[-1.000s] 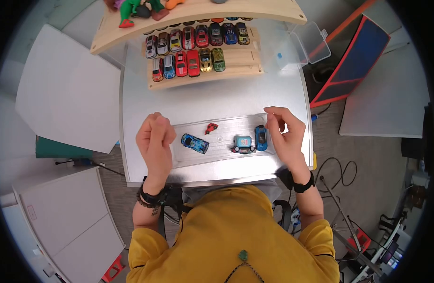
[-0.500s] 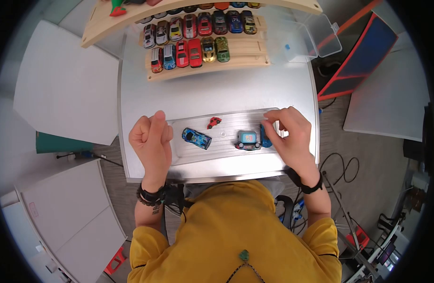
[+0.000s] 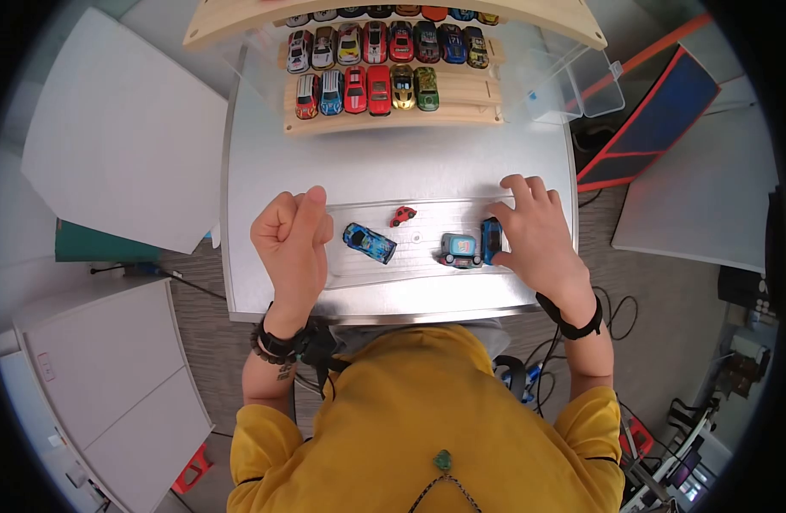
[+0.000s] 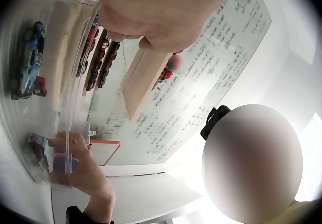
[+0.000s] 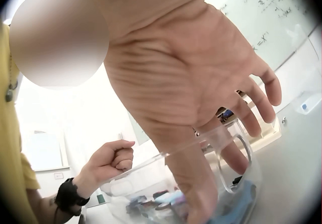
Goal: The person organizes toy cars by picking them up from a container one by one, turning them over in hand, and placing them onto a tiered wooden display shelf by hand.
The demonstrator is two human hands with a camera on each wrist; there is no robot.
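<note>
A clear plastic bin (image 3: pixel 359 275) lies on the metal table. My right hand (image 3: pixel 542 235) reaches into its right end, thumb and forefinger spread on either side of a blue toy car (image 3: pixel 492 241). In the right wrist view, the thumb (image 5: pixel 200 196) is down inside the bin and the other fingers fan out. Beside that car sits a light-blue toy van (image 3: pixel 459 248). Farther left are a blue patterned toy car (image 3: pixel 370 243) and a tiny red car (image 3: pixel 402 216). My left hand (image 3: pixel 292 248) makes a fist at the bin's left end, nothing showing in it.
Behind the bin stands a wooden tiered rack (image 3: pixel 393 126) with rows of toy cars and a curved shelf (image 3: pixel 393 19) above. A clear open box (image 3: pixel 602 96) is at the back right, near a red-framed board (image 3: pixel 649 120). The table's front edge (image 3: pixel 393 320) is close to my body.
My right hand has spread its curled fingers and lowered into the bin's right end around the blue car. My left fist stays by the left end. The head view has shifted slightly.
</note>
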